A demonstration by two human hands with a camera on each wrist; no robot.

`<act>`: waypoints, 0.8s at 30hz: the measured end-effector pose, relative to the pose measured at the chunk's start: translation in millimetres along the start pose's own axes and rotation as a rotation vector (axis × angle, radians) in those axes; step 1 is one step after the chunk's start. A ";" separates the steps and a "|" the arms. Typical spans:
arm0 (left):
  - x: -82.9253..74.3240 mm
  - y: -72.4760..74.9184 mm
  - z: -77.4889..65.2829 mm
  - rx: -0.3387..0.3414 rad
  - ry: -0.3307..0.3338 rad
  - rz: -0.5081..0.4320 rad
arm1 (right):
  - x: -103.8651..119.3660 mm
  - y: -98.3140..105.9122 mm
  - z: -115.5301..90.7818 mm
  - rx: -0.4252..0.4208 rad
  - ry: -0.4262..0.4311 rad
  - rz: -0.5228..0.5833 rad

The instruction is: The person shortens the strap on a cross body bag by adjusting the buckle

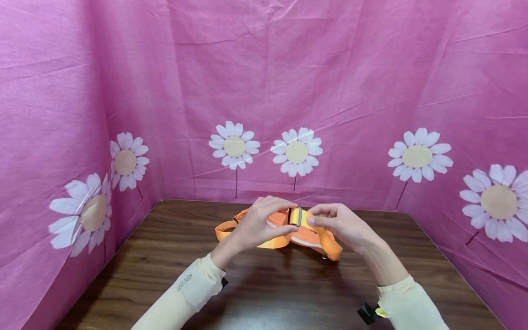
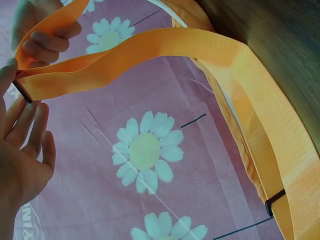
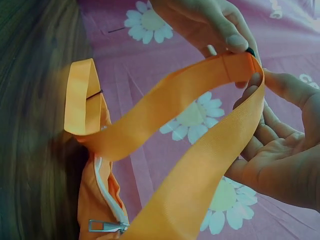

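Note:
An orange pouch (image 1: pixel 307 236) with a white zipper lies on the table, its orange strap (image 3: pixel 185 185) raised in loops above it. At one end of the raised loop sits a dark slider buckle (image 1: pixel 299 217). My left hand (image 1: pixel 261 220) pinches this buckle at its edges between thumb and fingertips. Just to the right, my right hand (image 1: pixel 344 224) pinches the strap between thumb and index finger, close beside the buckle. In the right wrist view the webbing bends round at the fingertips. A metal zipper pull (image 3: pixel 107 226) hangs at the pouch's end.
The pouch rests toward the back of a dark wood-grain table (image 1: pixel 264 284). Pink cloth (image 1: pixel 330 68) printed with white daisies rises behind and on both sides. Another dark slider (image 2: pixel 274 202) sits lower on the strap.

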State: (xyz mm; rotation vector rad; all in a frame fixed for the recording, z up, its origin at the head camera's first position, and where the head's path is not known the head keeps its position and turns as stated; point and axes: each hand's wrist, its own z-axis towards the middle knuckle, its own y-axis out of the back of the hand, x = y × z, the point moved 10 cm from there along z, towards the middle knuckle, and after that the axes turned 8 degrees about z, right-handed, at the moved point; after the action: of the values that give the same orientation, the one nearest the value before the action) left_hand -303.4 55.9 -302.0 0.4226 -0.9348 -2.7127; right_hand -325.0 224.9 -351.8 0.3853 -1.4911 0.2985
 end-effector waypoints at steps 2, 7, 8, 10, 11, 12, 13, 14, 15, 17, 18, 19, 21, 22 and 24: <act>2.9 2.4 0.0 -0.001 0.017 -0.020 | -0.3 2.3 0.3 0.000 -0.005 0.014; 8.3 4.2 -0.3 0.012 0.064 -0.053 | -1.3 4.5 0.9 0.013 -0.014 0.044; 8.7 2.9 -0.2 0.024 0.074 -0.060 | -1.9 5.2 0.8 0.012 -0.016 0.046; 9.7 -0.9 0.0 0.051 0.086 -0.082 | -2.7 6.4 0.5 0.004 -0.019 0.045; 10.1 -2.5 0.2 0.063 0.092 -0.086 | -3.0 7.2 0.5 -0.004 -0.021 0.041; 10.3 -3.7 0.2 0.072 0.096 -0.089 | -3.4 7.8 0.8 -0.012 -0.023 0.038; 10.6 -4.7 0.4 0.081 0.099 -0.091 | -3.4 8.4 1.2 -0.022 -0.023 0.031; 10.8 -5.3 0.4 0.086 0.100 -0.090 | -3.3 8.4 1.8 -0.028 -0.023 0.025; 11.0 -5.6 0.3 0.089 0.098 -0.088 | -3.4 8.2 2.4 -0.034 -0.024 0.021; 10.8 -6.2 0.3 0.097 0.091 -0.075 | -3.8 7.1 3.6 -0.047 -0.029 0.013; 10.5 -7.0 0.2 0.102 0.084 -0.073 | -4.3 6.1 4.2 -0.049 -0.031 0.012; 10.0 -8.0 0.0 0.111 0.077 -0.071 | -4.7 5.2 4.5 -0.052 -0.032 0.010; 9.1 -10.2 -0.5 0.125 0.063 -0.061 | -6.0 3.5 4.8 -0.061 -0.036 0.009; 8.6 -11.3 -0.9 0.130 0.057 -0.058 | -6.6 2.8 4.8 -0.066 -0.038 0.004; 8.0 -13.1 -2.0 0.135 0.051 -0.056 | -8.1 2.1 4.7 -0.078 -0.039 -0.009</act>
State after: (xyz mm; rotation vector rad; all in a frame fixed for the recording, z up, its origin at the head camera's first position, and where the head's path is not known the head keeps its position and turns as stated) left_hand -311.8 62.3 -313.3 0.5485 -1.1126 -2.6837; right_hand -330.7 225.2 -359.5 0.3375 -1.5336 0.2259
